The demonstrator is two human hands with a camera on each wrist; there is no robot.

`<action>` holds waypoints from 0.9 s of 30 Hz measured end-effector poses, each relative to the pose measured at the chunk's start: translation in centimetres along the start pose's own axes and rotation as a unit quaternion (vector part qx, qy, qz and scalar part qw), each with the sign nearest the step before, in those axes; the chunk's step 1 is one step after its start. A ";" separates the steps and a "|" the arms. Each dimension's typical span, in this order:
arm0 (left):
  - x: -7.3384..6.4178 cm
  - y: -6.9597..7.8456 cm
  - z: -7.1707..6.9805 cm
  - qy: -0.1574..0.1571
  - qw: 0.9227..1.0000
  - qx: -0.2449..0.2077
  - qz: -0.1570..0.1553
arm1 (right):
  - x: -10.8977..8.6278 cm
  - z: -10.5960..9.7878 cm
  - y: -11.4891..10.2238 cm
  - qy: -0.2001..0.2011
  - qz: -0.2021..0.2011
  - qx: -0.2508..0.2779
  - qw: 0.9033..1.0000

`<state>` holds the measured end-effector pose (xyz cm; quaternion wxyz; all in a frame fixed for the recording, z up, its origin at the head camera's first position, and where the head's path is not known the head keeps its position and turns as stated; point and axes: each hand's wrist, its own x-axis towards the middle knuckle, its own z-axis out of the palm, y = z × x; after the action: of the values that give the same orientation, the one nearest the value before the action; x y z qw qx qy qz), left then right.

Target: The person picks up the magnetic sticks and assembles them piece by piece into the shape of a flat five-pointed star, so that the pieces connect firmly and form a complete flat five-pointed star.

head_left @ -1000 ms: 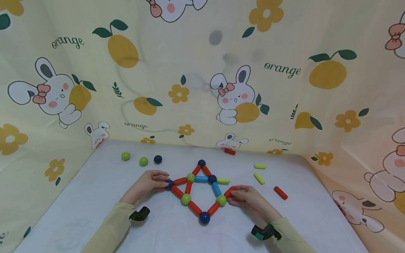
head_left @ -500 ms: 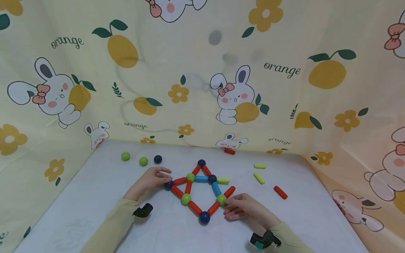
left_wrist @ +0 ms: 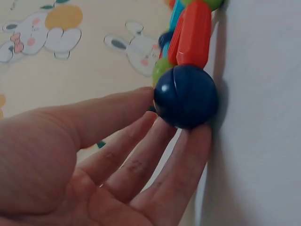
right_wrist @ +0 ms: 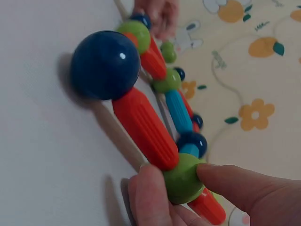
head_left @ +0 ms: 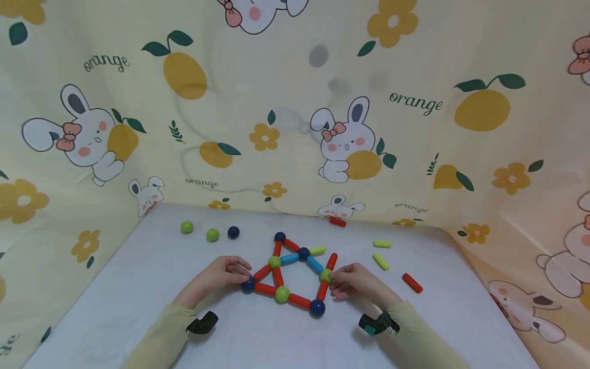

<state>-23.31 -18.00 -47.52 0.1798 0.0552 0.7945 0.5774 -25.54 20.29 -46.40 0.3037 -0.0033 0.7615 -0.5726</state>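
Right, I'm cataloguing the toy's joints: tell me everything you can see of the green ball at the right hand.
The green ball is round, smooth and slightly glossy, like plastic. Two red rods and a blue rod join it; one red rod's far end is free. The right hand pinches it. It forms a corner on the right of the structure; whether it touches the table is unclear.

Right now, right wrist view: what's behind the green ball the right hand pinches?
A dark blue ball, plus parts of a blue stick and a red stick. The green ball hides both sticks' near ends.
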 end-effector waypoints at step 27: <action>3.5 1.7 4.0 0.005 0.998 0.001 -0.063 | 3.2 -0.9 -1.5 0.040 -0.019 -0.054 0.998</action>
<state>-25.33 -12.81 -47.82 0.2119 0.0021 0.7979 0.5643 -29.06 19.42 -46.40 0.2617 -0.0116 0.8027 -0.5358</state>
